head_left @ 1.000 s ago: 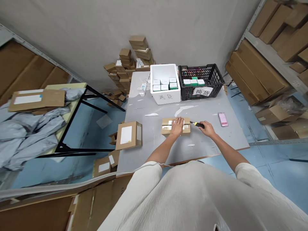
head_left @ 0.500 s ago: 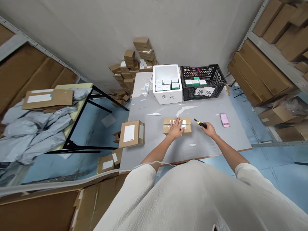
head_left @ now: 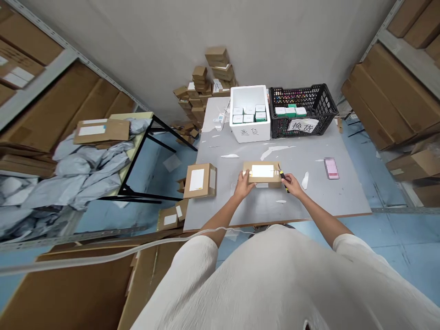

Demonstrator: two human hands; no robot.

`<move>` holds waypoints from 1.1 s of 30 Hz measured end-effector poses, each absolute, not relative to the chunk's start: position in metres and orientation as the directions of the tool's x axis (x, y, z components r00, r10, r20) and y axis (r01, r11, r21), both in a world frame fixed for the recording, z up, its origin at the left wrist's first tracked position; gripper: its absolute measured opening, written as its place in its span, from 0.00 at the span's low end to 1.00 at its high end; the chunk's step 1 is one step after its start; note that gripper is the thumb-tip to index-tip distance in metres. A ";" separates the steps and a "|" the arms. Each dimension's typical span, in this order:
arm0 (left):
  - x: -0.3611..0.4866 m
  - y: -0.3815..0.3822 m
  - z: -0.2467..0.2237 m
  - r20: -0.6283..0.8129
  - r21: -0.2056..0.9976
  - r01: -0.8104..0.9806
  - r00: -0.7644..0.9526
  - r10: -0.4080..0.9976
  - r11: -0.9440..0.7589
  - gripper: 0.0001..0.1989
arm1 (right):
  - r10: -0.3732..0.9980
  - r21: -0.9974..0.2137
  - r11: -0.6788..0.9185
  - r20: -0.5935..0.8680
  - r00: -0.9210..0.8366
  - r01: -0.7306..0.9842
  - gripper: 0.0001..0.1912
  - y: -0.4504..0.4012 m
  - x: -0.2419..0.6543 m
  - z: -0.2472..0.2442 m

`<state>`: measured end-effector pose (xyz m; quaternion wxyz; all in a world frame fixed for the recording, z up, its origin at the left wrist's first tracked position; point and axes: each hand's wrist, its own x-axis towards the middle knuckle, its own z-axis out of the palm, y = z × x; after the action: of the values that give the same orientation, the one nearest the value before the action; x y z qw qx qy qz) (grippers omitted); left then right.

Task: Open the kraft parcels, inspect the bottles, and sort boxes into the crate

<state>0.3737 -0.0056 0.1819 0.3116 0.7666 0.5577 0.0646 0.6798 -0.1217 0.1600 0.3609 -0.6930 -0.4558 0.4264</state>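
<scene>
Open tabletop [head_left: 237, 147] before white bin [head_left: 252, 134]

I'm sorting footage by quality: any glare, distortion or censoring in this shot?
Head view: shiny clear tape glints on the brown cardboard box; wide-angle stretching enlarges the white shirt near the lens; the pink rectangular item is pixelated; lettering on the small white-and-green boxes is unreadable.

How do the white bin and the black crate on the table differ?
The white bin has solid walls, while the black crate has slotted, see-through ones. The bin is narrower from left to right; the crate is wider. The bin's writing is straight on its front, while the crate's is on a white sheet. Both stand on the table and hold small green-and-white boxes.
</scene>
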 end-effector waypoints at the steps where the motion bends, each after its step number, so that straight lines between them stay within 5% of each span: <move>1: 0.375 -0.006 0.183 -0.252 0.548 0.818 0.361 0.898 -0.175 0.47 | 0.939 -0.903 -0.316 -0.252 0.236 0.291 0.29 -0.120 0.676 0.165; 14: 0.412 0.016 0.212 -0.372 0.498 0.859 0.338 0.864 -0.121 0.43 | 0.879 -0.884 -0.383 -0.260 0.400 0.266 0.28 -0.120 0.709 0.182; 26: 0.410 -0.004 0.175 -0.360 0.717 0.695 0.300 0.883 0.056 0.36 | 0.884 -0.897 -0.368 -0.255 0.393 0.245 0.27 -0.129 0.699 0.161; 33: 0.404 -0.010 0.169 -0.406 0.722 0.689 0.345 0.846 0.065 0.50 | 0.862 -0.851 -0.437 -0.304 0.406 0.291 0.26 -0.134 0.695 0.169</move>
<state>0.4042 -0.0104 0.1686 0.4610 0.6784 0.5657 0.0852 0.6948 -0.1342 0.1687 0.3677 -0.7535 -0.3825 0.3881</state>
